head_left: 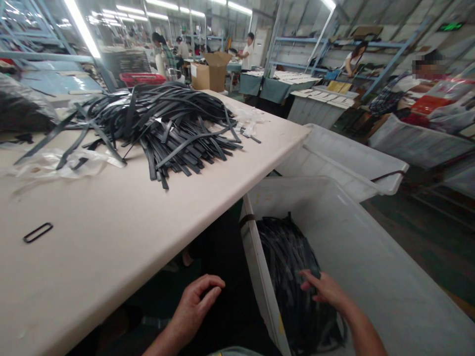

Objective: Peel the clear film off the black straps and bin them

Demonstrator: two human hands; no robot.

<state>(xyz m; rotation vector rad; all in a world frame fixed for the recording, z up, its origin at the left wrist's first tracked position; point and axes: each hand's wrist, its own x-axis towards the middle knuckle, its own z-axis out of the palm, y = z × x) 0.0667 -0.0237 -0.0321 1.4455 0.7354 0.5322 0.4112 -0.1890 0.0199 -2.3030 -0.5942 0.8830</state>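
Note:
My right hand reaches into a large white bin, just over a heap of dark straps. Its fingers are apart and slightly blurred; a small dark patch shows by the thumb side, and I cannot tell what it is. In front of my body, beside the bin's near wall, my left hand hovers with curled fingers and thumb brought together, nothing visible in it. On the table lies a big pile of flat black straps, their cut ends fanned toward me.
A black rectangular ring lies at the table's left. Thin clear plastic sits under the pile. Behind are a cardboard box, a red basket and a second white bin. A person works at the right.

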